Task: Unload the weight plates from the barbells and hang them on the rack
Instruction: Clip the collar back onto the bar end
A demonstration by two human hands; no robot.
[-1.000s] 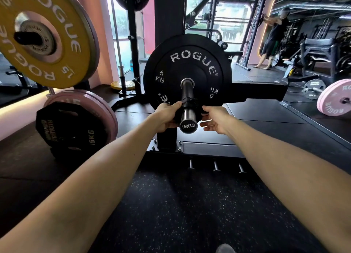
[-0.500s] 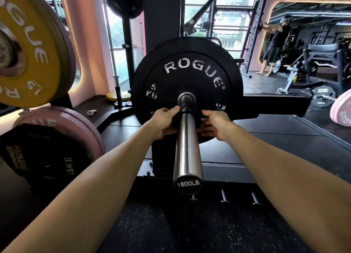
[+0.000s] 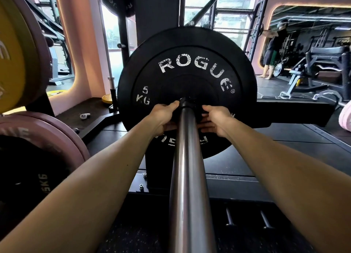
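Your left hand (image 3: 163,118) and right hand (image 3: 216,120) both grip the black collar (image 3: 197,111) at the hub of the black 5 kg ROGUE plate (image 3: 187,72), fingers curled round it either side of the steel barbell sleeve (image 3: 187,176); plate sits fully on the bar w/ yellow plate (image 3: 15,63) and pink plate (image 3: 47,131) racked at left

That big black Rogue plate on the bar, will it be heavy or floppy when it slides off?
The black Rogue plate is marked 5 KG, so it is probably light for its width. It looks like thick rubber, likely stiff. Being round, it may roll if set on edge. Both hands, left hand and right hand, are at its hub.
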